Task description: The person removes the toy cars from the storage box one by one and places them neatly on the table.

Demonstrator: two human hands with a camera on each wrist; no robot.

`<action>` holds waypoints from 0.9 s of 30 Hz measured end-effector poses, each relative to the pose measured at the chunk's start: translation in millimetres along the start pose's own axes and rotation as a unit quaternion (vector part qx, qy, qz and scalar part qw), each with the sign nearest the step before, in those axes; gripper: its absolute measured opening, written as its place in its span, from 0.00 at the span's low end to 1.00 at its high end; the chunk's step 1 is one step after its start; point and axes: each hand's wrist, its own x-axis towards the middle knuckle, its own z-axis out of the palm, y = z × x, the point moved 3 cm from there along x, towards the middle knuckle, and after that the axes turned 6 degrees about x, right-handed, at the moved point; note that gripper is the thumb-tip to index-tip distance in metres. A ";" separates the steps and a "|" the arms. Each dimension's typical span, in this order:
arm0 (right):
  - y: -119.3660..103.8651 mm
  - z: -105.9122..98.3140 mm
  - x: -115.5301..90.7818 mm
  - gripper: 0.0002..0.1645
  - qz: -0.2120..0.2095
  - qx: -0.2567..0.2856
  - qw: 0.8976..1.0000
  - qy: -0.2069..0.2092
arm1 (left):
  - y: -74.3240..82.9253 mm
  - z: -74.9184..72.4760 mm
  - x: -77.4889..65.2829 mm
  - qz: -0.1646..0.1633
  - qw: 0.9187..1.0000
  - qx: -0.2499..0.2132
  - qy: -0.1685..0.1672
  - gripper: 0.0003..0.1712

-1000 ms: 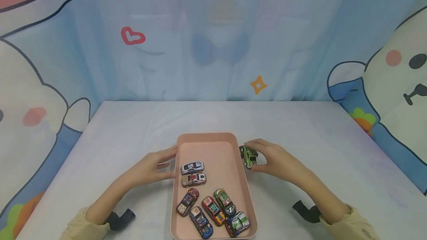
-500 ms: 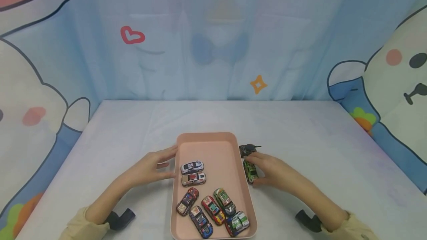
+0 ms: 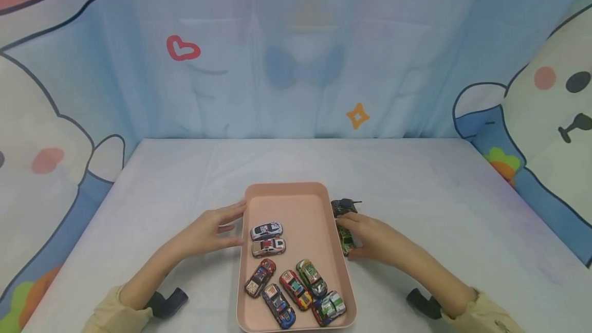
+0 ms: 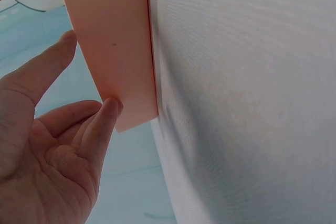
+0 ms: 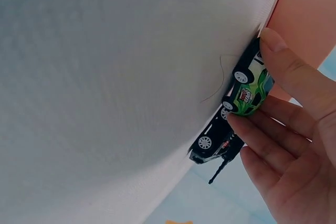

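Observation:
My right hand pinches a green toy car between thumb and fingertips, beside the tray's right wall. Just beyond that car stands a black toy vehicle with a gun-like barrel; in the right wrist view it is close to the green car's end. My left hand rests its fingertips and thumb against the left side of the pink tray, fingers fairly straight. The left wrist view has the thumb and a finger touching the tray's outer wall.
Inside the tray lie several toy cars: a white-and-black one, a beige-and-red one, and more at the near end, including a red-and-yellow one. A white cloth covers the table; a printed blue curtain hangs behind.
My right hand has moved nearer to me along the tray's right side with the green car, and the black vehicle beyond it has come into sight. The left hand stays on the tray.

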 end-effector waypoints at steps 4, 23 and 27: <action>-0.5 0.1 0.5 0.42 0.004 -0.001 1.000 -0.006 | -0.3 0.5 -0.4 -0.003 1.000 -0.001 -0.002 0.44; -65.0 -6.6 -9.8 0.35 -0.118 -0.003 0.993 0.006 | 0.1 -0.4 -0.5 -0.006 1.000 -0.013 -0.006 0.44; -71.3 5.9 -7.4 0.35 -0.131 0.028 0.990 -0.047 | -0.3 0.0 -0.3 -0.005 1.000 -0.006 -0.004 0.44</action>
